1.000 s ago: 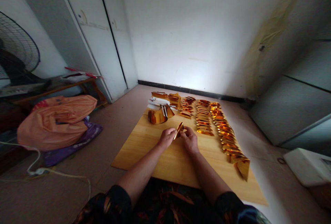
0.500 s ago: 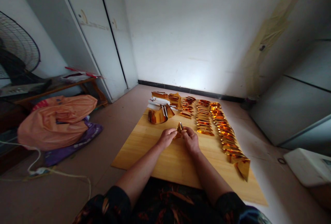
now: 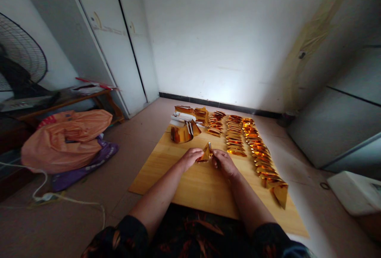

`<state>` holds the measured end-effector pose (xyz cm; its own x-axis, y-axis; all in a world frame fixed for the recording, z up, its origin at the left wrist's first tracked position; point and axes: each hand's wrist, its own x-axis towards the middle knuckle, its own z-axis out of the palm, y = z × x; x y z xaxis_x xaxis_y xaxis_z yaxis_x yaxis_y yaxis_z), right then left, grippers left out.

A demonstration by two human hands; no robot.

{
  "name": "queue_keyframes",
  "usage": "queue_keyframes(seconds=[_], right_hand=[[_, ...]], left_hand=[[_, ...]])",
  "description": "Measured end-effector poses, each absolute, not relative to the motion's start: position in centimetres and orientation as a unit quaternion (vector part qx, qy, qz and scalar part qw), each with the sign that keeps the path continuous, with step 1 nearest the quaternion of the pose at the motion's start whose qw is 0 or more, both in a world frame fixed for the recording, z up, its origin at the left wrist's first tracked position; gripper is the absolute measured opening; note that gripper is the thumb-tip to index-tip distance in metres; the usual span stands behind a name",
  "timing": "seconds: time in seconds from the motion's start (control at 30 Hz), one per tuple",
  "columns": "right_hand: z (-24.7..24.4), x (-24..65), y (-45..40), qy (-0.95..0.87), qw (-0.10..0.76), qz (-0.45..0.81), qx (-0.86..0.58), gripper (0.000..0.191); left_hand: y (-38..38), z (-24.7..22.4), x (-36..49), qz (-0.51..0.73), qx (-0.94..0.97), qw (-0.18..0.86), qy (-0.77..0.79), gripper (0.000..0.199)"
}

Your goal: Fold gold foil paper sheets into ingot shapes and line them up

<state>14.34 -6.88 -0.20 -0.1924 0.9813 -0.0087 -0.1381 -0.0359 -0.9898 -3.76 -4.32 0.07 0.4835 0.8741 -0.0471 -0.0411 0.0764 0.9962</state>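
A piece of gold foil paper (image 3: pixel 205 153), folded to a peak, is held above the middle of the wooden board (image 3: pixel 190 186). My left hand (image 3: pixel 190 158) pinches its left edge, fingers closed. At its right edge my right hand (image 3: pixel 224 162) grips it between thumb and fingers. Beyond my hands lies a curved stack of gold foil sheets (image 3: pixel 181 134). Rows of folded gold foil pieces (image 3: pixel 235 135) stand to the right, the longest row (image 3: pixel 262 158) running down the board's right side and ending in a larger pointed piece (image 3: pixel 279 192).
White packets (image 3: pixel 183 118) lie at the board's far left corner. On the floor to the left are an orange bag (image 3: pixel 65 143), a purple bag (image 3: pixel 86 166) and a white cable (image 3: pixel 80 202). A fan (image 3: pixel 20 55) stands at far left, a white box (image 3: pixel 354 192) at right.
The foil piece has turned, so a broader gold face shows. My right hand has shifted a little to the right; my left hand keeps its pinch.
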Motion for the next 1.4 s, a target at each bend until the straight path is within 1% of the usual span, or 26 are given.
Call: queue_keyframes(seconds=[0.1,0.17,0.33,0.5,0.6,0.77,0.93,1.1,1.27,1.4], right_hand=[[-0.2,14.3,-7.0,-0.506,0.475,0.579,-0.428,0.035],[-0.2,13.9,-7.0,-0.502,0.479,0.563,-0.449,0.036],[-0.3,12.6,-6.8,-0.469,0.513,0.519,-0.498,0.027],[-0.2,11.7,-6.6,-0.462,0.541,0.419,-0.564,0.027],[-0.1,11.4,-6.6,-0.477,0.548,0.337,-0.599,0.026],[0.2,11.5,-6.9,-0.532,0.561,0.29,-0.564,0.021],[0.7,11.2,-7.3,-0.546,0.566,0.264,-0.559,0.02],[0.8,10.9,-7.1,-0.536,0.562,0.252,-0.578,0.026],[0.8,11.3,-7.0,-0.578,0.548,0.176,-0.578,0.019],[1.0,11.3,-7.2,-0.627,0.534,0.103,-0.558,0.018]], left_hand=[[-4.5,0.0,-3.5,0.35,0.54,0.67,0.371,0.04],[-4.5,-0.1,-3.5,0.347,0.538,0.66,0.394,0.036],[-4.4,-0.7,-3.2,0.353,0.563,0.615,0.425,0.03],[-4.7,-1.2,-2.4,0.389,0.545,0.597,0.441,0.033],[-5.3,-0.6,-2.0,0.414,0.51,0.622,0.426,0.038],[-6.2,0.8,-2.1,0.423,0.463,0.688,0.365,0.042],[-6.6,1.2,-1.9,0.446,0.455,0.68,0.362,0.042],[-7.0,0.4,-1.0,0.489,0.43,0.665,0.366,0.039],[-7.4,-0.1,-0.2,0.502,0.395,0.689,0.343,0.035],[-7.7,0.3,0.6,0.533,0.366,0.678,0.349,0.033]])
